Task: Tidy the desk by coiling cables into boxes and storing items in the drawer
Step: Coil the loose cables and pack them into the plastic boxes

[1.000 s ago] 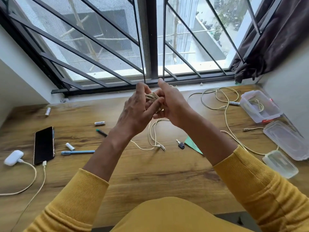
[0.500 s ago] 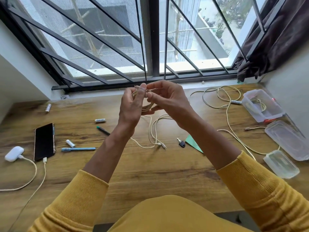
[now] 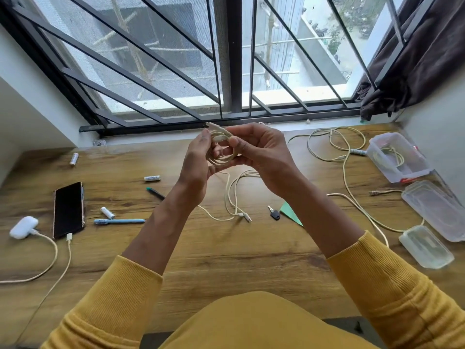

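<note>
Setting: a wooden desk (image 3: 226,250) is set against a barred window (image 3: 226,59), with a dark curtain (image 3: 422,59) bunched at the right.
Far left: a white charging case (image 3: 23,227) and a black phone (image 3: 68,209) are laid side by side, each plugged into a pale cord that trails toward the near edge.
Left of centre: three batteries are scattered, one near the wall (image 3: 74,158), one mid-desk (image 3: 152,178), one beside the phone (image 3: 107,212); a blue pen (image 3: 119,221) lies just below the last, and a dark green-tipped pen (image 3: 155,193) is partly hidden by the left forearm.
Left hand (image 3: 198,162): raised above the desk, fingers curled round the left side of the coiled cable (image 3: 221,152).
Coiled cable: held in the air between both hands in several loops, one plug end poking out at the top; its loose tail (image 3: 234,197) hangs down to the desk.
Right hand (image 3: 261,152): thumb and fingers pinched on the right side of the coil.
Centre right: a small key (image 3: 274,214) lies beside a green paper piece (image 3: 290,212).
Right: a long loose cable (image 3: 347,157) is sprawled across the desk; an open clear box (image 3: 398,157) holds another cord; a clear lid (image 3: 435,210) and a smaller clear container (image 3: 425,246) lie nearer.
</note>
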Available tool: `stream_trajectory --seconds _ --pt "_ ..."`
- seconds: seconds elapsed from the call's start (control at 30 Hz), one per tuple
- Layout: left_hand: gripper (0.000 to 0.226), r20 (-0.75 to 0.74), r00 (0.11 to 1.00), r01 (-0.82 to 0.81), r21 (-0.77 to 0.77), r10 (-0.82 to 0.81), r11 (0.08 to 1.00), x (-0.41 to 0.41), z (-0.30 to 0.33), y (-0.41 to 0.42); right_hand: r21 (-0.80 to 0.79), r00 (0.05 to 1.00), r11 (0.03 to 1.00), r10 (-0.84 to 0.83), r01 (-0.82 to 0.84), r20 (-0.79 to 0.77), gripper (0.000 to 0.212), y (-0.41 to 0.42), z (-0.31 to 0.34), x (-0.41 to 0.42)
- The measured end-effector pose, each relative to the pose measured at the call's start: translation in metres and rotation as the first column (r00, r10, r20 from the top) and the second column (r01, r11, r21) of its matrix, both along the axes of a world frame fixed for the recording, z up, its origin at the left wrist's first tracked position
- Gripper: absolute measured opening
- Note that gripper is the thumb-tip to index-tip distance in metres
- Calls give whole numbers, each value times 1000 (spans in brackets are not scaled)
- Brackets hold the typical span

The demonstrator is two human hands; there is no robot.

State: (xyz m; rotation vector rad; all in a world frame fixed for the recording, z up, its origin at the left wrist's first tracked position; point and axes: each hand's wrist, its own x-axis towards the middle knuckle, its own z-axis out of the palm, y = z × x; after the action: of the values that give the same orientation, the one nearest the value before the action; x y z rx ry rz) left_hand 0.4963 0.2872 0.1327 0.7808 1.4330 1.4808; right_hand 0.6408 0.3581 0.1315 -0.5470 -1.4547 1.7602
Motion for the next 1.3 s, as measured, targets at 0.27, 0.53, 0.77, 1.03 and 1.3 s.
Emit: stream_trajectory --seconds 0.27,0.53,0.77,1.03,1.3 --pt "45 236 970 35 68 -50 997 2 3 -5 -257 999 966 -49 43 -19 4 -6 7 -7" --pt "46 273 957 77 77 -95 994 2 4 -9 -348 978 915 -183 205 95 8 -6 9 -13" --pt "61 170 985 34 33 -39 999 6 16 -6 -6 960 983 -178 183 215 31 -16 8 -15" --pt "59 86 995 -40 -101 49 994 4 15 -2 299 845 935 -310 188 436 17 -14 7 -18" --pt "52 -114 993 12 -25 -15 1000 3 10 -4 88 894 986 -165 141 416 18 -3 20 -16"
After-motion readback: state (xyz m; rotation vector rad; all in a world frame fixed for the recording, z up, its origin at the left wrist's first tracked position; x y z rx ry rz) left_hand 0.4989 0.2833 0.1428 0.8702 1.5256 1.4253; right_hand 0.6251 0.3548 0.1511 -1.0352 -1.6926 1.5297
